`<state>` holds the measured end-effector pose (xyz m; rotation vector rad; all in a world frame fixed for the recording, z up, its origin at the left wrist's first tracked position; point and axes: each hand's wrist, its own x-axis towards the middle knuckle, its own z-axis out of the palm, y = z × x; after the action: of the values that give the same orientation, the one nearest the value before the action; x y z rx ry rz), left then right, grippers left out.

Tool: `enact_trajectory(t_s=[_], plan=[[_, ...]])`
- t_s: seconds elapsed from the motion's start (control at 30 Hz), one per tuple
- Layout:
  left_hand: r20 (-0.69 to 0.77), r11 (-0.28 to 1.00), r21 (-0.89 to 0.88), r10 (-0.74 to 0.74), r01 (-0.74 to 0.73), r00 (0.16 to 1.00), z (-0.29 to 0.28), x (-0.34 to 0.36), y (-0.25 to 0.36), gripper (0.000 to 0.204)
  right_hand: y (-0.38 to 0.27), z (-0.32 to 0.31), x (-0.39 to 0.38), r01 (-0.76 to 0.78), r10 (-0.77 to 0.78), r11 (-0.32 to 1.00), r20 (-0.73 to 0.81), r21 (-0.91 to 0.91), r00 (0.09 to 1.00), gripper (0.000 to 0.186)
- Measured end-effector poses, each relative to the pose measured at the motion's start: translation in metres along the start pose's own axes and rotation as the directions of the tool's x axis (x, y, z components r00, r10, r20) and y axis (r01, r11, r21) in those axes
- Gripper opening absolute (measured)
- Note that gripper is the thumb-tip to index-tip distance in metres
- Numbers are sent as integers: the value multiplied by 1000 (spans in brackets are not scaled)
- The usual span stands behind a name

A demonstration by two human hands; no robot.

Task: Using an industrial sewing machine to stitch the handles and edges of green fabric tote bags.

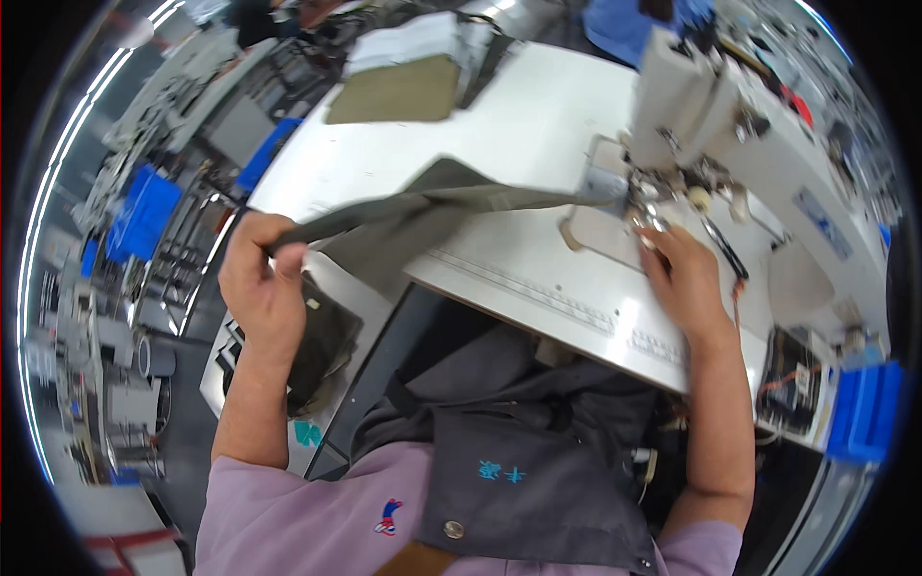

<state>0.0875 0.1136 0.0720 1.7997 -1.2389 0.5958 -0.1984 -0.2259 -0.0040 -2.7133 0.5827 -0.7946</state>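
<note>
My left hand grips one end of a long dark olive-grey fabric piece between thumb and fingers. The strip stretches across the white sewing table to the needle area of a white sewing machine, with a wider flap hanging beneath it. My right hand is at the metal presser-foot parts, fingers bent; what they hold, if anything, is hidden. A black-handled tool lies just right of that hand.
Folded olive and white fabric pieces lie at the back of the table. Dark fabric pieces rest on a lower surface at left. Blue bins stand at the right and left. Someone in blue is behind the machine.
</note>
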Motion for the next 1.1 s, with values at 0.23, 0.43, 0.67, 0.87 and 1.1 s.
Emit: enact_trajectory(t_s=[0.23, 0.43, 0.67, 0.87, 1.1], plan=[[-100, 701, -566, -582, 435, 807, -72, 0, -28, 32, 3, 3, -7, 52, -51, 998, -23, 33, 998, 21], [-65, 595, -575, -718, 562, 693, -115, -35, -43, 35, 1, -1, -4, -3, 2, 999, 20, 52, 1000, 22], [-78, 492, -584, -826, 646, 558, -144, -68, -70, 37, 4, 0, -4, -83, 79, 995, 76, 47, 994, 28], [-52, 427, -615, -861, 663, 506, -154, -93, -98, 37, 14, 2, -7, -147, 137, 986, 120, 76, 983, 29], [4, 345, -666, -885, 662, 466, -153, -104, -120, 36, 18, 1, -9, -149, 144, 988, 137, 29, 980, 26]])
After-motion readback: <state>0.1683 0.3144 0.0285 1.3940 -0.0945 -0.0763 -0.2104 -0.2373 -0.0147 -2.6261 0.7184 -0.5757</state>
